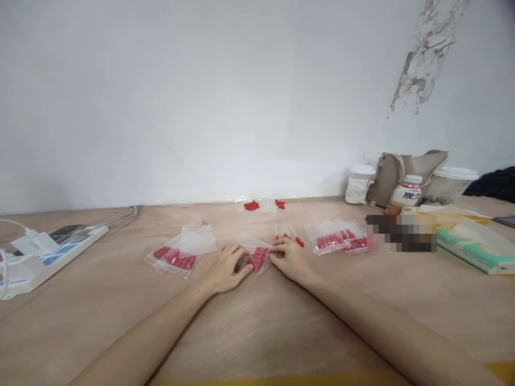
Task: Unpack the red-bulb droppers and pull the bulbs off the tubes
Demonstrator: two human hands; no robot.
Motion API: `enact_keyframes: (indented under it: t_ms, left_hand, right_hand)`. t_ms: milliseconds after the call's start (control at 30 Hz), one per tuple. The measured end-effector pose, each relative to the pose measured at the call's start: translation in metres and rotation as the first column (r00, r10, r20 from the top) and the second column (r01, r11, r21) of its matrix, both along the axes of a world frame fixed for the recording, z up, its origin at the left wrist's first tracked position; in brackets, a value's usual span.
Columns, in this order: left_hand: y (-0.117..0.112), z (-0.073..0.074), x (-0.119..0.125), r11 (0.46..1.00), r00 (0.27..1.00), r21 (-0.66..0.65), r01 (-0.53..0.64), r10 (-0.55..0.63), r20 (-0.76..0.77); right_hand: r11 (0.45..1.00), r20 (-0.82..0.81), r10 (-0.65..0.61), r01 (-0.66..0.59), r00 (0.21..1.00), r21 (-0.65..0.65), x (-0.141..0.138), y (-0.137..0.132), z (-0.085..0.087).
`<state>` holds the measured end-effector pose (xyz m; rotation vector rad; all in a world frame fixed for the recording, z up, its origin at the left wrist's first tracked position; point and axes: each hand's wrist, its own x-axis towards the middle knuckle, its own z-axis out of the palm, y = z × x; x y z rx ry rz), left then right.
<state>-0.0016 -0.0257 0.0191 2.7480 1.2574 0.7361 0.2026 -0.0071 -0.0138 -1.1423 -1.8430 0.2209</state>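
Observation:
A clear zip bag (257, 258) holding several droppers with red rubber bulbs lies on the wooden table, between my hands. My left hand (229, 268) grips its left side, with the thumb at the lower edge by the bulbs. At the right edge, my right hand (290, 260) pinches the plastic between thumb and fingers. Loose droppers (300, 242) with red bulbs and thin clear stems lie just beyond my right hand. To the left is a group of filled bags (175, 257), with an empty-looking bag (198, 238) on top.
More filled bags (333, 236) lie on the right. By the wall are clear stems and red bulbs (252, 205). A power strip (56, 262) stands far left. A drink bottle (405, 194), lidded cups (361, 184), a beige bag (388, 177) and a green-and-white packet (477, 246) are at right.

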Motion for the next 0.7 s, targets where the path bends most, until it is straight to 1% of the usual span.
enact_keyframes:
  t_ms: [100,167,233,300,367,467,633,700]
  left_hand:
    - [-0.009,0.001,0.001,0.999,0.999,-0.011,0.053,-0.053,-0.005]
    - [-0.011,0.001,0.0,0.994,0.994,-0.039,0.106,-0.105,0.039]
    - [-0.01,0.001,-0.001,0.987,0.986,-0.067,0.144,-0.137,0.096]
    - [-0.009,0.001,-0.002,0.983,0.981,-0.103,0.153,-0.139,0.133]
    - [-0.008,0.001,-0.002,0.979,0.981,-0.142,0.148,-0.128,0.143]
    - [-0.007,0.0,-0.001,0.975,0.981,-0.162,0.151,-0.127,0.145]
    - [-0.007,-0.002,-0.002,0.977,0.98,-0.155,0.146,-0.122,0.156]
    - [-0.006,-0.002,-0.003,0.978,0.981,-0.155,0.138,-0.114,0.154]
  right_hand:
    - [0.998,0.084,-0.005,0.0,0.996,0.06,0.001,-0.003,0.002]
    - [0.996,0.137,0.035,-0.045,0.99,0.073,0.004,-0.005,0.004]
    - [0.991,0.175,0.116,-0.126,0.978,0.047,0.009,-0.007,0.008]
    - [0.978,0.198,0.205,-0.208,0.959,-0.003,0.014,-0.009,0.011]
    - [0.953,0.211,0.302,-0.295,0.93,-0.064,0.018,-0.008,0.014]
    - [0.915,0.182,0.402,-0.383,0.898,-0.129,0.017,-0.007,0.014]
    - [0.899,0.095,0.403,-0.374,0.91,-0.229,0.01,-0.001,0.012]
    - [0.874,0.053,0.424,-0.393,0.904,-0.284,0.01,0.001,0.011]
